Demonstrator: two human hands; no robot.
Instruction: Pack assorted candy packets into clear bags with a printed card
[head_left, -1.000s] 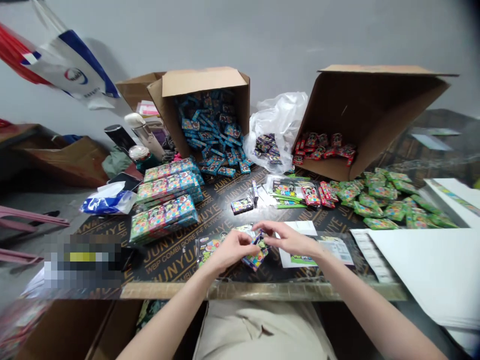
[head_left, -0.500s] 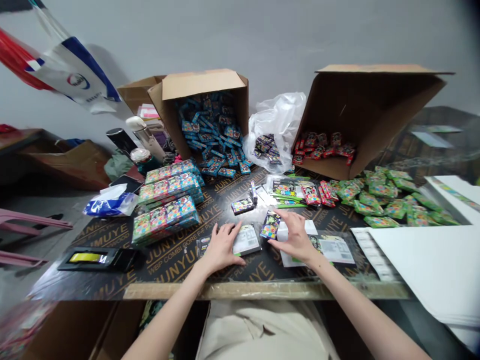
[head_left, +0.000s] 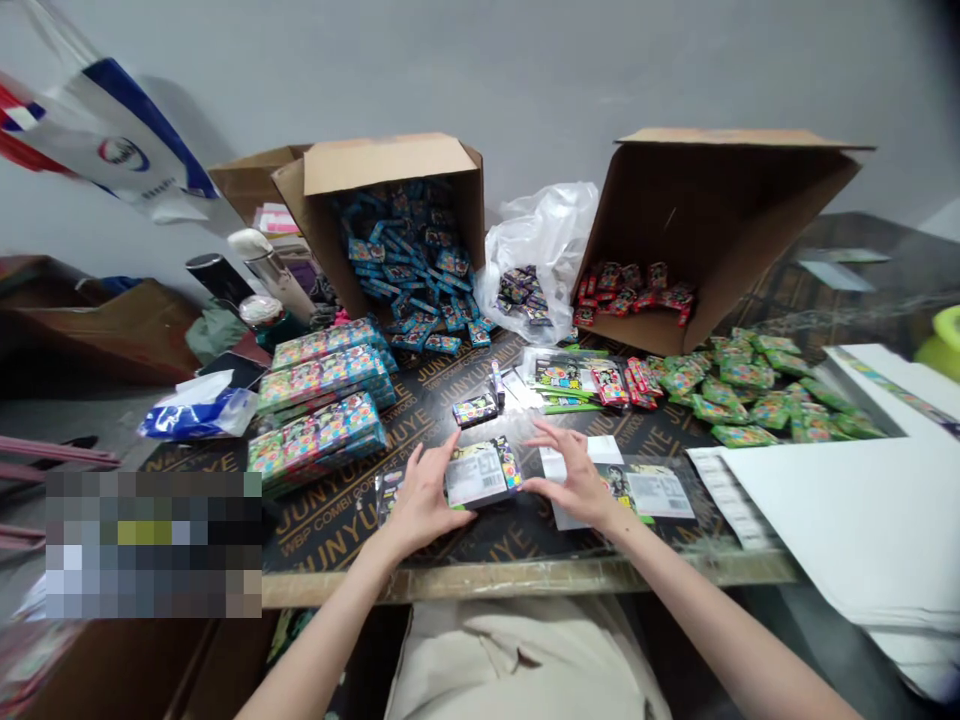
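A flat packet with a white printed label (head_left: 476, 475) lies on the table. My left hand (head_left: 424, 500) rests over its left part, fingers spread, thumb near the front edge and forefinger by the back edge. At the packet's right end is a small black box with colourful print (head_left: 511, 465); whether it lies inside the packet or against it I cannot tell. Beside that end, my right hand (head_left: 576, 480) has thumb and fingers apart with nothing between them. Behind the hands lies another small dark box (head_left: 475, 409). To the right is a second labelled packet (head_left: 660, 493).
An open carton (head_left: 469, 190) spills blue packs, and another carton (head_left: 750, 230) holds red ones. Between them sits a plastic bag (head_left: 551, 230) of dark packs. Green packs (head_left: 742, 375) lie at right, beside white card (head_left: 817, 500). Stacked boxes (head_left: 319, 440) stand left.
My right hand has let go of the small black box, which now sits at the packet's right end. The camera view has turned slightly right.
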